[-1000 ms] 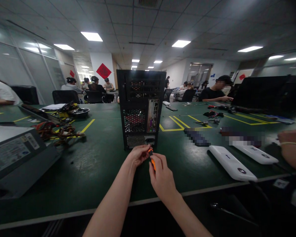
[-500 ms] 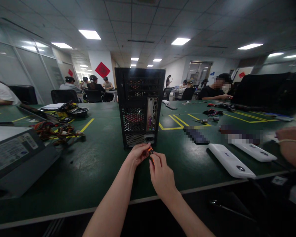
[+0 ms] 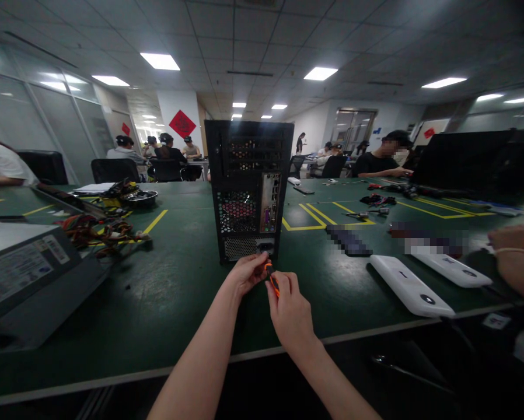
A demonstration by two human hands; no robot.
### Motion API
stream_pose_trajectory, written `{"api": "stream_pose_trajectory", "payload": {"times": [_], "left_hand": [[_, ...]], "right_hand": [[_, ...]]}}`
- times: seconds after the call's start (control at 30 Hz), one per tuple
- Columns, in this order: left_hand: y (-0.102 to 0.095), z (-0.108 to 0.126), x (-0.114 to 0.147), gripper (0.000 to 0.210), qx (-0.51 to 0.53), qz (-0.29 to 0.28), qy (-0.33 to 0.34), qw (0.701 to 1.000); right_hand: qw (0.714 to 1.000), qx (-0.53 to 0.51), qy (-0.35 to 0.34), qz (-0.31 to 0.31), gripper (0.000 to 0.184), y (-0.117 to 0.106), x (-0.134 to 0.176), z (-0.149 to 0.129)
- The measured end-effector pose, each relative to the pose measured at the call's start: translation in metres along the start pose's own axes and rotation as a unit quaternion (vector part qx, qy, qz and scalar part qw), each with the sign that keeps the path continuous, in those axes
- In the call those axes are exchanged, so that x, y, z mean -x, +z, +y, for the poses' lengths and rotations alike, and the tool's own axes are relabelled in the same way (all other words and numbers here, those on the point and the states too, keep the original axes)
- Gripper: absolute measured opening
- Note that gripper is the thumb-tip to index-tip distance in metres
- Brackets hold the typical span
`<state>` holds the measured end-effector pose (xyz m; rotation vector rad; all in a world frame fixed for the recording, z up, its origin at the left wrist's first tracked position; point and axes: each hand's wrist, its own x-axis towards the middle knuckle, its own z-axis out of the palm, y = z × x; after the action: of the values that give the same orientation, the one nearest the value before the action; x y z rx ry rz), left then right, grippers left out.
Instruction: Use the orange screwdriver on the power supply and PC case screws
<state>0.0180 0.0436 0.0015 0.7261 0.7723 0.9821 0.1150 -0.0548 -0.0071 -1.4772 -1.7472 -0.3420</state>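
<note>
A black computer tower (image 3: pixel 240 181) stands upright on the green table, its back with ports and vent holes towards me. My right hand (image 3: pixel 292 309) is closed around the handle of an orange and black screwdriver (image 3: pixel 271 277), which slants up towards the tower's lower right corner. At the screwdriver's front end, the fingers of my left hand (image 3: pixel 247 274) are pinched together, just below the power socket (image 3: pixel 265 247). Those fingers hide the shaft and tip, so I cannot see what the tip touches.
On the left lie a grey metal unit (image 3: pixel 21 286) and bundled cables (image 3: pixel 107 224). White power banks (image 3: pixel 408 286) and a dark phone (image 3: pixel 348 240) lie to the right. Another person's hand (image 3: pixel 518 251) is at the right edge. Several people sit farther back.
My right hand has shifted slightly right and turned, so more of the screwdriver's orange and black handle shows. My left hand stays in nearly the same place; the tower stands unmoved.
</note>
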Motion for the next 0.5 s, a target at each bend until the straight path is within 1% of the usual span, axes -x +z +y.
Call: {"api": "stream_pose_trajectory", "payload": {"times": [0.07, 0.1, 0.17, 0.3, 0.4, 0.5], "left_hand": [[0.0000, 0.0001, 0.0000, 0.011, 0.001, -0.002, -0.003, 1.000], [0.0000, 0.0001, -0.0002, 0.010, 0.001, 0.001, -0.003, 1.000], [0.0000, 0.0003, -0.0010, 0.008, -0.001, 0.009, 0.000, 1.000], [0.0009, 0.0003, -0.0024, 0.011, -0.006, 0.023, 0.007, 1.000], [0.0027, 0.0011, -0.0017, 0.014, -0.010, 0.031, 0.006, 0.999], [0.0042, 0.0023, -0.0011, 0.016, -0.010, 0.034, -0.005, 0.999]], "right_hand": [[1.000, 0.014, 0.024, -0.009, 0.024, -0.0011, 0.0001, 0.0013], [0.999, 0.019, 0.025, -0.015, 0.025, -0.0019, -0.0001, 0.0016], [0.999, 0.019, 0.015, -0.027, 0.027, -0.0031, -0.0007, 0.0014], [0.999, 0.009, -0.001, -0.041, 0.028, -0.0027, -0.0015, -0.0002], [0.999, 0.017, -0.006, -0.042, 0.027, -0.0022, -0.0018, -0.0014], [0.999, 0.000, -0.008, -0.040, 0.027, -0.0030, -0.0020, -0.0024]]}}
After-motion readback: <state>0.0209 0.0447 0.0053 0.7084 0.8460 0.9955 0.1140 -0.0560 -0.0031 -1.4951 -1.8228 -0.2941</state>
